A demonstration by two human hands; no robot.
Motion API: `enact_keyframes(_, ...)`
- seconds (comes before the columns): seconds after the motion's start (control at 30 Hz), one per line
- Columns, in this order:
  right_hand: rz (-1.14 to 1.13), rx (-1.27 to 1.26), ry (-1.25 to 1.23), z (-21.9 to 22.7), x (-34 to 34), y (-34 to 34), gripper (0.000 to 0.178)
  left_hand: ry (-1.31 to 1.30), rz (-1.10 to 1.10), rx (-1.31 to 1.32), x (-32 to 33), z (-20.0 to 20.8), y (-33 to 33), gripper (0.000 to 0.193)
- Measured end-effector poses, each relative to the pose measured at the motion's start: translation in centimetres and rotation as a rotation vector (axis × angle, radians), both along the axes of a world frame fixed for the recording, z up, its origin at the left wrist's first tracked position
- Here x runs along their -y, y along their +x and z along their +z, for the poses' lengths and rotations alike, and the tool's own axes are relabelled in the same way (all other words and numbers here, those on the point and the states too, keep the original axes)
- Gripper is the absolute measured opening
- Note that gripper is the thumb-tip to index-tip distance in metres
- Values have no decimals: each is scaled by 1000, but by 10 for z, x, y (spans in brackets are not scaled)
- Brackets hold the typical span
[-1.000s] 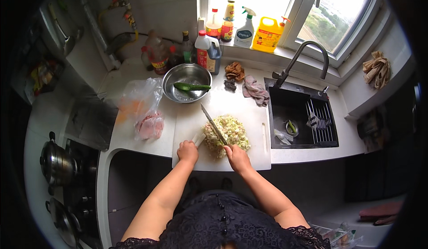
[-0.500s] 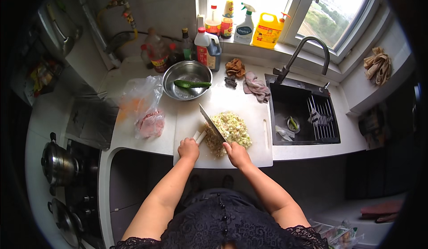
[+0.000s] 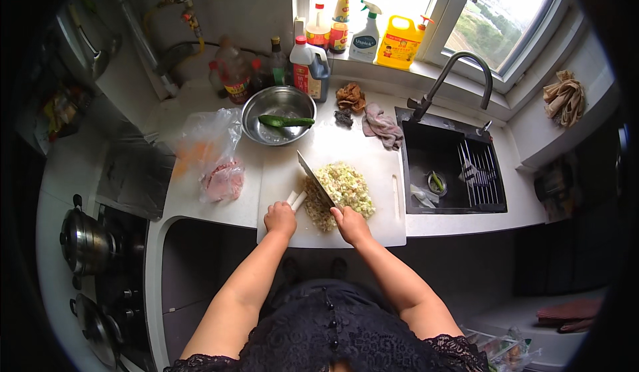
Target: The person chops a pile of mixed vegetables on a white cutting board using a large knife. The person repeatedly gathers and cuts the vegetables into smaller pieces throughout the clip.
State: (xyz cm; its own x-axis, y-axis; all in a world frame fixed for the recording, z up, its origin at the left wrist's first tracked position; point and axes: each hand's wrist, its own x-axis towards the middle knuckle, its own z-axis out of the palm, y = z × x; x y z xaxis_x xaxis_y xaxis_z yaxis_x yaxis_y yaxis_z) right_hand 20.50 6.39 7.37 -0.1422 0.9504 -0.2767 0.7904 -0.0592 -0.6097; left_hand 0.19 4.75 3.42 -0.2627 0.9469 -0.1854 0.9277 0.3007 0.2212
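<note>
My right hand is closed round the handle of a kitchen knife. Its blade slants away to the far left, along the left side of a heap of finely chopped pale green and white food. Just left of the heap, the fingers of my left hand are closed on white stalks, whose ends stick out toward the blade. What kind of stalks they are, I cannot make out. Heap and stalks lie on a white cutting board at the counter's front edge.
A steel bowl holding a green vegetable stands behind the board. Bagged pinkish meat lies to the left. At right are a cloth and a black sink. Bottles stand behind; pots at far left.
The whole view has shifted slightly, so everything sits a little higher. My hands, the knife and the stalks keep nearly the same places on the board.
</note>
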Motion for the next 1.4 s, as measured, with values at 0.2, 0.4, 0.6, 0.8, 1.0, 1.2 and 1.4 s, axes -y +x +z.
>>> enact_keyframes(0.2,26,-99,84,-1,-2,1,58,242,-92,38,6,-3,1,31)
enact_keyframes(0.4,28,-39,8,-1,-5,0,56,308,-98,40,11,-19,-8,29)
enact_keyframes(0.6,63,-37,26,3,0,-2,59,297,-38,42,16,-12,-15,25)
enact_keyframes(0.8,58,-40,6,7,-9,-1,58,318,-40,55,16,-20,-20,27)
enact_keyframes(1.0,73,-38,-22,-5,-6,5,57,335,-31,46,14,-21,-16,27)
enact_keyframes(1.2,49,-73,44,6,2,1,57,288,-58,19,14,-18,-14,28)
enact_keyframes(1.4,64,-64,-53,10,-8,2,60,267,-40,-23,10,-19,-17,31)
